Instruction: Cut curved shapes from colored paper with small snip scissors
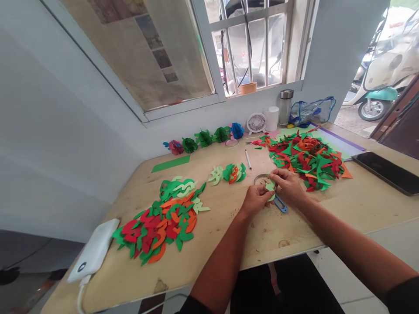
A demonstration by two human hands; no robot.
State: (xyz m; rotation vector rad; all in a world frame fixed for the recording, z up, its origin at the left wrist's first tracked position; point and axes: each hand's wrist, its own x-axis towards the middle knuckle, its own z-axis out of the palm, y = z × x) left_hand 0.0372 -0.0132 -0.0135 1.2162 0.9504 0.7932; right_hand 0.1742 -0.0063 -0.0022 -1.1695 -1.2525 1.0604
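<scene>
Between my two hands is a small light-green paper piece [270,186]. My left hand [255,199] pinches its left and lower side, and my right hand [286,185] grips its upper right edge. Beneath them on the table lie a blue-handled tool [281,205], partly covered by the hands, and a round ring-shaped item [261,178]. Just beyond my left hand sit a green and orange folded paper piece [234,173] and a pale-green paper cluster [215,175].
Cut paper shapes [163,222] are heaped on the left, paper scraps [310,159] on the right. A white power bank [94,249] lies at the left edge, a phone [388,171] at the right. Along the wall stand paper ornaments [204,138], a fan [256,123] and a bottle [286,108].
</scene>
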